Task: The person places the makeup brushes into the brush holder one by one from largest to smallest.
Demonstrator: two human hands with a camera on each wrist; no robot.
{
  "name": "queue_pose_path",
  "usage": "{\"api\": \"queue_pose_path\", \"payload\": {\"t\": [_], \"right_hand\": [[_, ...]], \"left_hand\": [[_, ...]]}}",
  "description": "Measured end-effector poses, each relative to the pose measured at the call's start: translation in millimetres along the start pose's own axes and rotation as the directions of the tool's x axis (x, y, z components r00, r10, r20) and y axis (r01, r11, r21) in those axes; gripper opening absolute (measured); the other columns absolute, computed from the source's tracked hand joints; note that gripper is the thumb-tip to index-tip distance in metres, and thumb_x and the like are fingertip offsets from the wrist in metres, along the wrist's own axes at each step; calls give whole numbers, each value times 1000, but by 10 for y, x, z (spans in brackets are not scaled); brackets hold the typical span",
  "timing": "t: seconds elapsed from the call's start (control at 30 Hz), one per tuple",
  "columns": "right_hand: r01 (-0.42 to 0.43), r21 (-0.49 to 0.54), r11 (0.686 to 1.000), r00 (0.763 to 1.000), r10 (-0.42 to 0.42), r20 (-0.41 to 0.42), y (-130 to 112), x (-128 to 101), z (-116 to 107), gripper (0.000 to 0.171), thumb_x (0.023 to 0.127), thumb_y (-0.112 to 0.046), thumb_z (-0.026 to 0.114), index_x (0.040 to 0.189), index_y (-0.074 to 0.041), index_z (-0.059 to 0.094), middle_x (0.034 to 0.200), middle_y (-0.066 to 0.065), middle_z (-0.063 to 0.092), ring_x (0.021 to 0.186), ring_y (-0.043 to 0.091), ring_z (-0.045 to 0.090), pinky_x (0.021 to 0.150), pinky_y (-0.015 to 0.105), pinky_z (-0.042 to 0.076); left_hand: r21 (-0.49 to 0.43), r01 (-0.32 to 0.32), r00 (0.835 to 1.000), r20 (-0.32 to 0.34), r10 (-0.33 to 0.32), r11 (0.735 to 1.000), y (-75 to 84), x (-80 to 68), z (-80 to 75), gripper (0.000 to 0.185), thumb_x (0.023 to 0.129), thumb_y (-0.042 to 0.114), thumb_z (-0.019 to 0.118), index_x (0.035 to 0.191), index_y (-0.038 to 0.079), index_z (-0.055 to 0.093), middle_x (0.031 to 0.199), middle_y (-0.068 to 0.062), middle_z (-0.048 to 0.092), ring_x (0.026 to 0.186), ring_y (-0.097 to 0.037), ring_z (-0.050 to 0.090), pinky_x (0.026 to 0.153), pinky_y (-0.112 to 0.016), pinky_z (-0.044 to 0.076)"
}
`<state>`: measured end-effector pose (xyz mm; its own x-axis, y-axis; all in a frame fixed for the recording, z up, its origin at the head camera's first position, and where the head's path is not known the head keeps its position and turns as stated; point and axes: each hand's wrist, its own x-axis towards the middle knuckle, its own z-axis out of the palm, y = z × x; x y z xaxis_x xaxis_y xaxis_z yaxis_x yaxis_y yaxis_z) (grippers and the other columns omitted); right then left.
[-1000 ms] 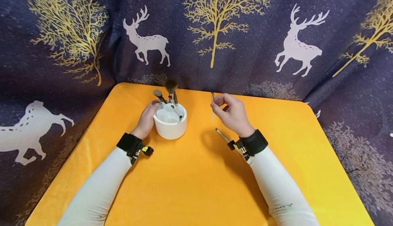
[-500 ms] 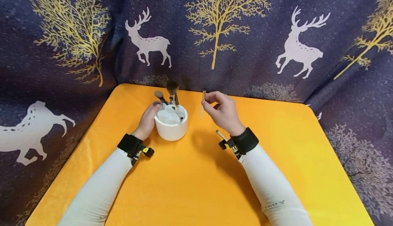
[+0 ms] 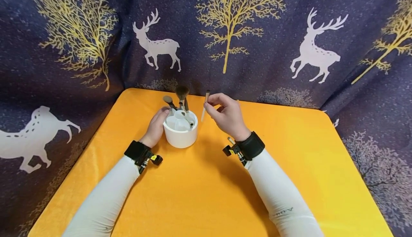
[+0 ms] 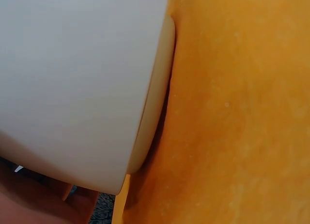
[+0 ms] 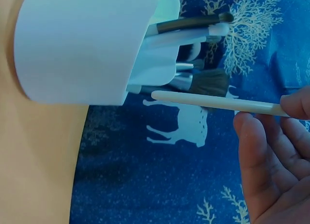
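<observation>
A round white makeup brush holder (image 3: 181, 136) with a divided insert stands on the table, several makeup brushes (image 3: 182, 92) upright or leaning in it. My left hand (image 3: 155, 126) holds the holder by its left side; in the left wrist view the white wall (image 4: 82, 79) hides most of the fingers. To the right of the holder, my right hand (image 3: 226, 114) pinches a slim makeup brush (image 3: 205, 106) between thumb and fingertips. Its pale handle end (image 5: 169, 96) points down, apart from the holder, and its dark tip is up.
Another thin brush (image 3: 230, 140) lies on the orange-covered table (image 3: 193, 194), mostly hidden behind the right wrist camera. A dark blue curtain (image 3: 199, 68) with deer and trees hangs just behind the table's far edge.
My right hand has carried the pinched brush leftward toward the holder, and the brush now tilts slightly. The right wrist now covers more of the lying brush. My left hand stays at the holder.
</observation>
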<state>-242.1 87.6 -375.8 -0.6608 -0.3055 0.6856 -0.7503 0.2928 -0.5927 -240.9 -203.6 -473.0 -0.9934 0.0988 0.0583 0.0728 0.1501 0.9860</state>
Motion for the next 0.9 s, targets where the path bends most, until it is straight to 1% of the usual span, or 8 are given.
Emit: {"api": "queue_pose_path", "payload": {"t": [0.17,0.33,0.47,0.6,0.7,0.9], "right_hand": [[36,20,999,999,-36,6,-12,27,78,13,100,0,81,112,-1,75,105,10,78,84,19,69,63,34,56],[47,26,999,999,-48,23,-18,56,139,13,101,-1,81,112,-2,74,105,10,77,83,18,67,65,30,55],[50,24,998,998,-50,27,-16,75,163,13,101,-1,81,112,-2,74,105,9,77,85,18,68,66,30,56],[57,20,998,997,-58,41,-19,85,183,13,101,-2,81,112,-2,74,105,10,77,86,19,70,65,34,57],[54,8,999,997,-54,58,-17,89,204,13,101,-4,81,112,-2,74,106,10,77,87,19,70,65,36,58],[37,-25,999,996,-35,85,-24,84,229,12,102,-6,81,112,-3,75,107,9,78,90,19,70,67,31,57]], "left_hand": [[6,6,1000,3,-6,1000,-4,-4,2,59,120,38,27,160,-5,36,161,-27,42,150,-40,39,133,-56,22],[10,-1,1000,7,1,1000,2,0,-2,58,120,38,27,158,-4,37,159,-26,44,148,-38,40,133,-56,21],[0,-17,1000,11,17,1000,-13,15,-7,55,120,37,27,155,-3,39,155,-25,45,145,-37,42,130,-54,25],[-6,-26,1000,13,27,1000,-26,11,-12,50,120,36,28,148,-3,41,148,-24,45,139,-36,43,124,-52,29],[1,-39,999,11,39,999,-18,11,-13,48,120,36,29,144,-3,42,145,-24,46,137,-35,43,122,-51,30],[-3,-42,999,12,42,999,-5,12,-7,47,120,34,28,144,-3,43,146,-24,46,139,-36,42,126,-53,28]]}}
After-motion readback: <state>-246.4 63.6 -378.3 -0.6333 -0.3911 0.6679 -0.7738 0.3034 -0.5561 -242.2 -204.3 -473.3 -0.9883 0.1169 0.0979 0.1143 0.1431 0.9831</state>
